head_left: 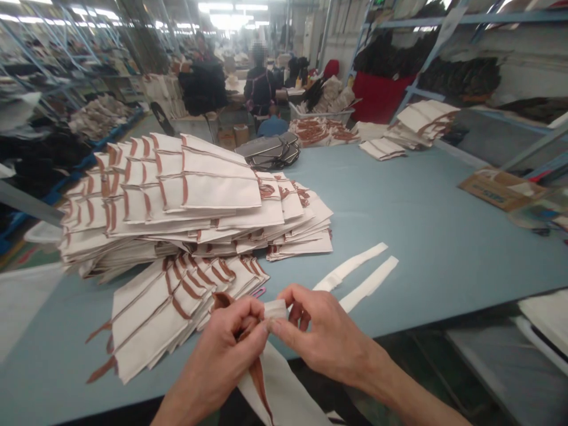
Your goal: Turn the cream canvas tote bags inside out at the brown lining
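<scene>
Between both hands, at the table's front edge, is a cream fabric panel (284,390) with brown trim. My left hand (226,343) is closed on its upper part, where a brown strip (257,378) runs down. With thumb and fingers my right hand (315,328) pinches a short white strip (276,308) at the panel's top, close to the left fingertips. Two loose white strips (370,284) lie on the table just beyond the right hand. Left of the hands, a fanned stack of cream panels (151,319) with brown edging rests flat.
A tall pile of cream panels (213,189) covers the left of the blue-green table (426,225). Grey pieces (270,151) and more panels (421,121) lie at its far side. A cardboard box (501,188) sits at right. A person (260,86) stands farther back.
</scene>
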`<move>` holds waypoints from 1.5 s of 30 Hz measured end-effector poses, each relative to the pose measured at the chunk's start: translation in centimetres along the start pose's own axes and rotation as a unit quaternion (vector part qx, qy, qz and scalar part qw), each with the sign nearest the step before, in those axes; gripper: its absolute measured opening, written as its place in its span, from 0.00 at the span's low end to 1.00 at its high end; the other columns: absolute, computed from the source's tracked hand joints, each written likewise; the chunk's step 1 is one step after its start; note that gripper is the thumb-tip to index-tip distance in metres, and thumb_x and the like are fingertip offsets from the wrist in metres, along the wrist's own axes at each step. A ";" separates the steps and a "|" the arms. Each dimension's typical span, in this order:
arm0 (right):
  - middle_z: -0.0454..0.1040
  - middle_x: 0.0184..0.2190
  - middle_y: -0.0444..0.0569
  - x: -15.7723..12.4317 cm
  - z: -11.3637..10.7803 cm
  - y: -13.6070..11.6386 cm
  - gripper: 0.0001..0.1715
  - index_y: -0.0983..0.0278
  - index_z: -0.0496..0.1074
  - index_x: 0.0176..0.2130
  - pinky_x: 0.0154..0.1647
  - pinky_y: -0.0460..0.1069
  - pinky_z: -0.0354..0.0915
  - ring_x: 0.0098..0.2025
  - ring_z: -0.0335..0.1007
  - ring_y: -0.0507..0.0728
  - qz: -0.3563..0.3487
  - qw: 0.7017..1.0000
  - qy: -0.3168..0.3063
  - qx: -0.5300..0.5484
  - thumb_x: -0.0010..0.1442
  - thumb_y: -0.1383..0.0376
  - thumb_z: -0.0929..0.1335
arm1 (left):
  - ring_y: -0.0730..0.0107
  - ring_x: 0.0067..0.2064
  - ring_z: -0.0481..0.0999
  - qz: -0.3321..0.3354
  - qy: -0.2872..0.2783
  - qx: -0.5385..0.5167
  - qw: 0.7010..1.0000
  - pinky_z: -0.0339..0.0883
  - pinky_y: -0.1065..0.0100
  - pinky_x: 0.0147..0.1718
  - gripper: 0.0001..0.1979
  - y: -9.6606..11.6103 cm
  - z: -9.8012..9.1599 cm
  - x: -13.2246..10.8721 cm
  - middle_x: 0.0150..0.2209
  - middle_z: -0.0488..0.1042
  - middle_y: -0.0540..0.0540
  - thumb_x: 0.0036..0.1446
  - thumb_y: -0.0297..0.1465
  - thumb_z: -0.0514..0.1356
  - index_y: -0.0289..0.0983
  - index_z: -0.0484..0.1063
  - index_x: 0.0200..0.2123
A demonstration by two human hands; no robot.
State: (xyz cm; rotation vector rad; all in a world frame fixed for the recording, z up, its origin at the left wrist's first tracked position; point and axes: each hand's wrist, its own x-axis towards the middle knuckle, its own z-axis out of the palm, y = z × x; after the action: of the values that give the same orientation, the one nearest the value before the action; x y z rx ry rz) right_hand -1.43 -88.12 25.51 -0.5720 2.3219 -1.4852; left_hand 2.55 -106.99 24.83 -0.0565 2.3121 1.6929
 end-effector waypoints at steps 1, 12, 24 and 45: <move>0.74 0.25 0.42 0.2 -0.4 -0.1 0.07 0.62 0.73 0.35 0.29 0.47 0.59 0.26 0.68 0.52 -0.008 0.999 0.004 -0.032 0.63 0.61 0.71 | 0.75 0.23 0.52 0.001 -0.013 0.016 1.000 0.46 0.75 0.21 0.15 0.0 -0.1 0.1 0.20 0.54 0.58 0.63 0.40 0.60 0.38 0.68 0.28; 0.66 0.21 0.38 0.8 -1.6 1.1 0.15 0.62 0.68 0.29 0.26 0.46 0.54 0.24 0.60 0.49 0.056 0.998 0.002 0.009 0.68 0.62 0.65 | 0.73 0.21 0.58 -0.010 0.087 0.008 0.996 0.52 0.75 0.22 0.14 -0.2 -0.6 0.3 0.20 0.57 0.58 0.64 0.44 0.60 0.40 0.72 0.35; 0.72 0.24 0.41 0.1 0.6 1.6 0.22 0.62 0.68 0.32 0.22 0.43 0.58 0.20 0.61 0.47 0.107 0.957 0.036 0.268 0.67 0.48 0.69 | 0.74 0.20 0.60 -0.043 0.084 -0.029 0.995 0.53 0.73 0.20 0.17 1.1 1.3 -0.9 0.18 0.58 0.57 0.62 0.47 0.62 0.39 0.76 0.31; 0.75 0.19 0.45 -0.8 2.0 1.4 0.25 0.66 0.77 0.35 0.28 0.45 0.68 0.22 0.70 0.51 0.102 0.948 0.020 0.301 0.68 0.48 0.67 | 0.72 0.21 0.69 0.044 0.194 0.046 0.979 0.60 0.73 0.22 0.14 0.6 3.1 -1.0 0.21 0.76 0.53 0.64 0.37 0.59 0.38 0.84 0.39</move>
State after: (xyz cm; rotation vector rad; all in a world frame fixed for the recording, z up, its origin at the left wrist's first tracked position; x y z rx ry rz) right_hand 0.02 -88.80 23.48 -0.1309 1.7380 -1.9750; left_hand 4.04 -104.01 24.77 -0.2954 2.7070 1.7432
